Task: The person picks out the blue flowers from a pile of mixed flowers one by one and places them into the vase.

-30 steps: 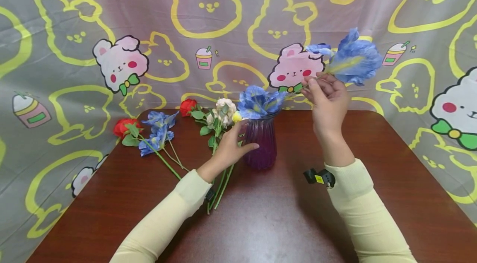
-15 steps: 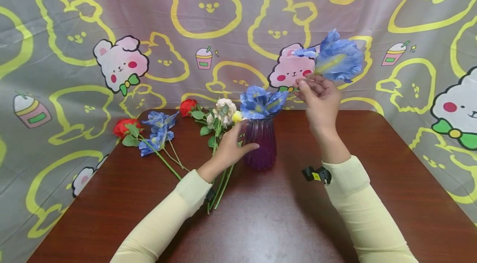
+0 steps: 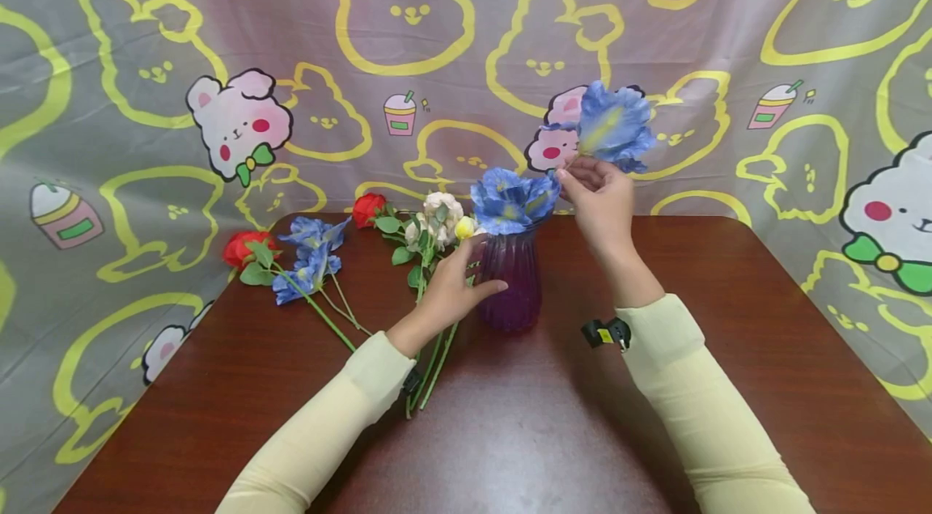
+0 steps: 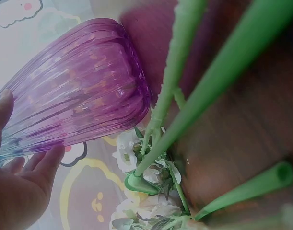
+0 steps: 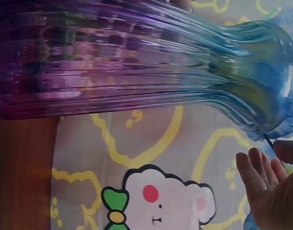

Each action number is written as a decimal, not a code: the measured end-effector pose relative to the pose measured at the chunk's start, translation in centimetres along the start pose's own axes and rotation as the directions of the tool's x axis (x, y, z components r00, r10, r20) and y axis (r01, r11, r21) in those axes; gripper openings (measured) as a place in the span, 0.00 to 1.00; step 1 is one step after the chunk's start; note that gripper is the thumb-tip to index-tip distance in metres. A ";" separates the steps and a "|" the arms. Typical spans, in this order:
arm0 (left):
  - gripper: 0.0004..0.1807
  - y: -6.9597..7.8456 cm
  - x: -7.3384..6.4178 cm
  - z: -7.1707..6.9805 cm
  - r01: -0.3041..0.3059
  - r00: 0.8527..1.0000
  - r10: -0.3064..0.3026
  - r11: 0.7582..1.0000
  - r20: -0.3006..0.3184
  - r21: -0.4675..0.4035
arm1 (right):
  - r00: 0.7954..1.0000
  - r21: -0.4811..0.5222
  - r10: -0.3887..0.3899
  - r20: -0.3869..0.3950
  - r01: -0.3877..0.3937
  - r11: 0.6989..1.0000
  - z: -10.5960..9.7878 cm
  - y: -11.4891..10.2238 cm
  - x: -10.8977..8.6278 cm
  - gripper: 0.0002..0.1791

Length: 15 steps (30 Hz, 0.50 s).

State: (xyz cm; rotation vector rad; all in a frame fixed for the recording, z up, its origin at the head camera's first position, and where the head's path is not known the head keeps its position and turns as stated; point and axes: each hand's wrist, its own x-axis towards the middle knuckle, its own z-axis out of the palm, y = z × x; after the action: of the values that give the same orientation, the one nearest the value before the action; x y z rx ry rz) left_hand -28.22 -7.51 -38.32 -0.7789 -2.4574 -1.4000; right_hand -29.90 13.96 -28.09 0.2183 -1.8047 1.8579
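Observation:
A ribbed glass vase (image 3: 512, 287), purple below and bluish at its flared neck, stands upright on the table. My left hand (image 3: 453, 287) holds it from the left side, thumb across the front and fingers behind. In the left wrist view the fingers and thumb of the left hand (image 4: 24, 191) lie along the glass. A blue iris (image 3: 510, 200) sits in the vase mouth. Just right of and above the mouth, my right hand (image 3: 600, 202) pinches the thin stem of another blue artificial iris (image 3: 617, 125), its bloom raised above the fingers.
Left of the vase, white flowers (image 3: 440, 221) and a red rose (image 3: 367, 210) lie with green stems (image 4: 204, 91) toward the front. Farther left are another red rose (image 3: 247, 248) and blue flowers (image 3: 309, 259). A patterned curtain (image 3: 466, 28) hangs behind the brown table (image 3: 728, 384).
My right hand has moved left and slightly down with the iris, bringing it close to the vase mouth. The left hand and the vase have stayed in place.

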 end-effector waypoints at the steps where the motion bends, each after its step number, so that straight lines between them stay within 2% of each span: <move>1: 0.41 0.0 0.0 0.0 -0.001 1.000 0.001 1.000 0.001 0.000 | 1.000 -0.016 0.007 0.010 -0.006 1.000 0.1 0.1 0.1 0.14; 15: 0.40 0.1 0.1 0.0 -0.009 1.000 0.009 1.000 0.000 0.017 | 0.991 -0.118 0.097 0.093 -0.086 0.989 1.0 1.0 0.7 0.17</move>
State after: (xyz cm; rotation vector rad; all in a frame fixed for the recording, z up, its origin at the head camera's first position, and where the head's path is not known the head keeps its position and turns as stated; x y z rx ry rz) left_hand -28.22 -7.48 -38.21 -0.7854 -2.4590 -1.3743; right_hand -31.20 13.18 -28.57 0.1910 -2.0121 1.8271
